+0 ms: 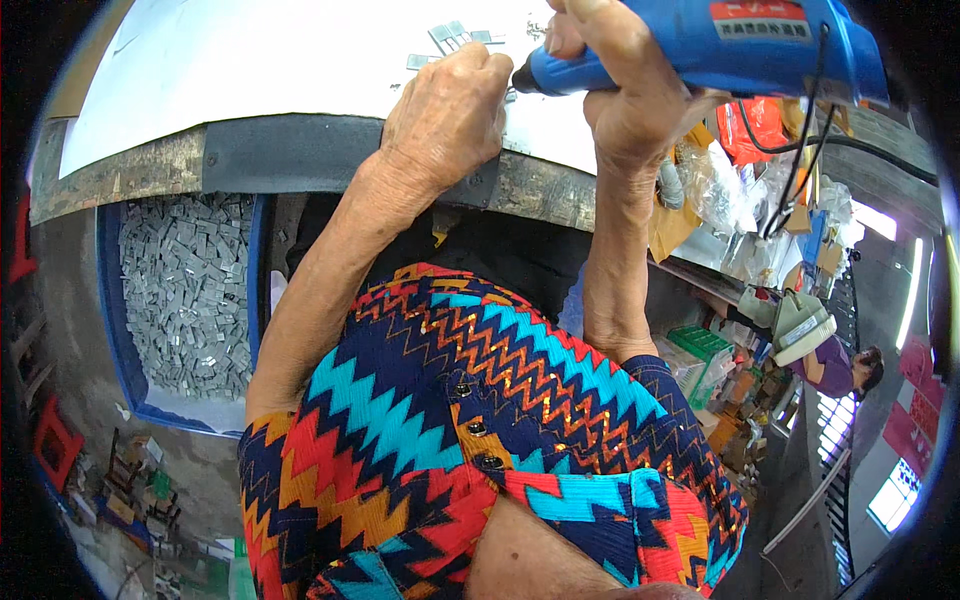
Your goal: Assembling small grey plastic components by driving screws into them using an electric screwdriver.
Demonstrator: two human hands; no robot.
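Note:
My right hand [640, 85] is wrapped round a blue power tool [700, 50] with a black tapered tip and a red and silver label. The tip points left and sits beside the fingers of my left hand [450, 115], which is closed over the white tabletop [250, 65]. What my left fingers hold is hidden from this view; a small grey piece [511, 97] shows just below the tool's tip. Several flat grey pieces [450, 38] lie on the white surface beyond my left hand.
A blue bin [112, 310] full of small grey pieces stands below the table's left edge. Black cords [840, 140] hang at the right. Plastic bags and boxes [730, 190] crowd the right side. Another person [835, 365] is farther off at the right.

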